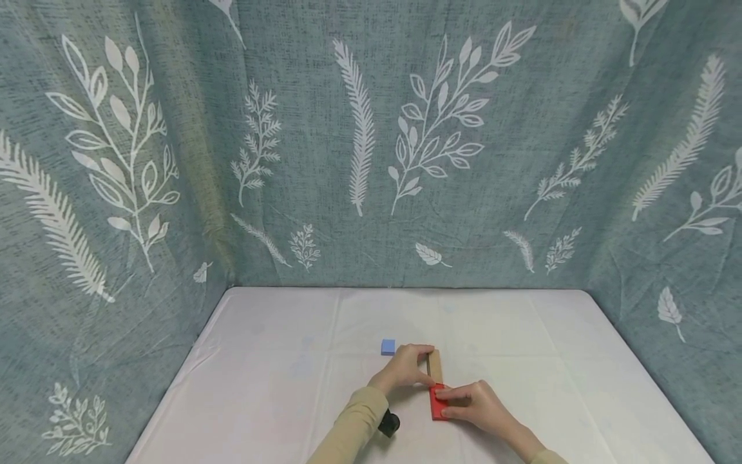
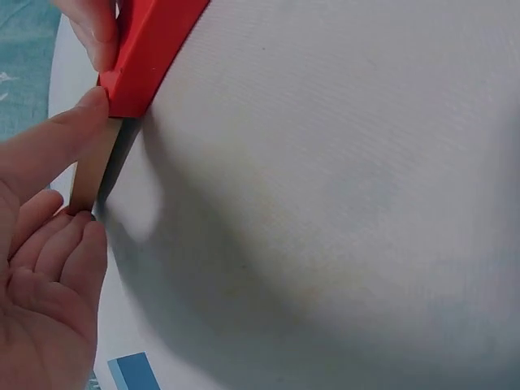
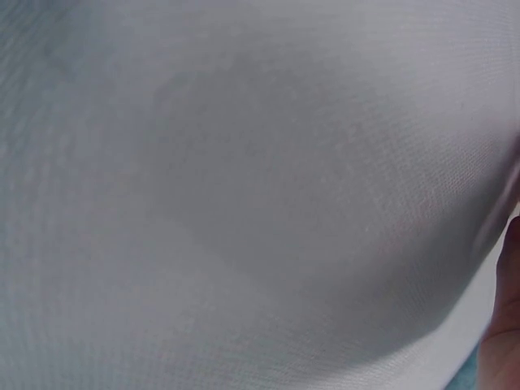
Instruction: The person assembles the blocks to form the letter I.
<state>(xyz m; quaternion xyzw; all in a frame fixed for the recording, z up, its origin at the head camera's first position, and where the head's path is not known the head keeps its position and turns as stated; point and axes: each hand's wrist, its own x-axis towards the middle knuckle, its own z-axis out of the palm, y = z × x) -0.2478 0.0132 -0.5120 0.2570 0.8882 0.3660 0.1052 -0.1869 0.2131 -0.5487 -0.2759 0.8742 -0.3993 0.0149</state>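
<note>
A long tan bar with a dark side (image 1: 435, 366) lies end to end with a red block (image 1: 438, 412) on the white table. My left hand (image 1: 402, 367) pinches the bar lengthwise, fingers at its far end and thumb at the seam with the red block. In the left wrist view the thumb tip presses beside the near edge of the red block (image 2: 150, 57), and the curled fingers meet the far end of the tan bar (image 2: 93, 166). My right hand (image 1: 481, 406) grips the red block from the right. Only a sliver of the right hand (image 3: 505, 325) shows in the right wrist view.
A small blue block (image 1: 388, 347) sits just left of the left hand's fingers. Beside the left forearm is a black object (image 1: 390, 423), partly hidden by the sleeve. Leaf-patterned green curtains (image 1: 371, 129) surround the white-covered table (image 1: 278, 374) at the back and sides.
</note>
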